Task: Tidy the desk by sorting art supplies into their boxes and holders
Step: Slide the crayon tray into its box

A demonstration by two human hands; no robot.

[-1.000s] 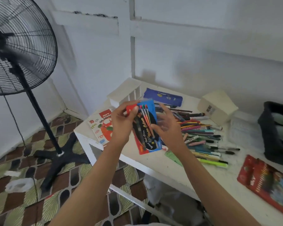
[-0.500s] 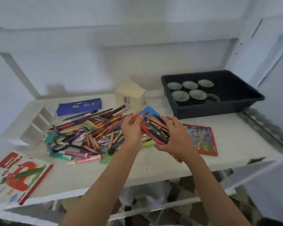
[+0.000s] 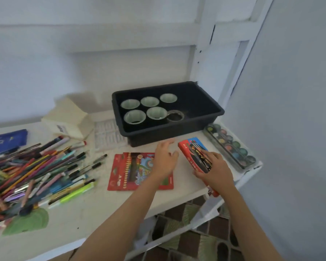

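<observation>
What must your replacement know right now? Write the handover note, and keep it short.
Left hand: open, fingers spread over the flat red pencil pack.
Right hand: gripping the red-and-blue pencil box, which lies on the desk beside the paint set.
Done: nothing visibly sorted.
Left: the pile of loose pens and pencils needs boxing.

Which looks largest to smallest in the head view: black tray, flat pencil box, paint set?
1. Black tray
2. Flat pencil box, partly under the left hand
3. Paint set, though it lies slightly farther, so unsure
</observation>
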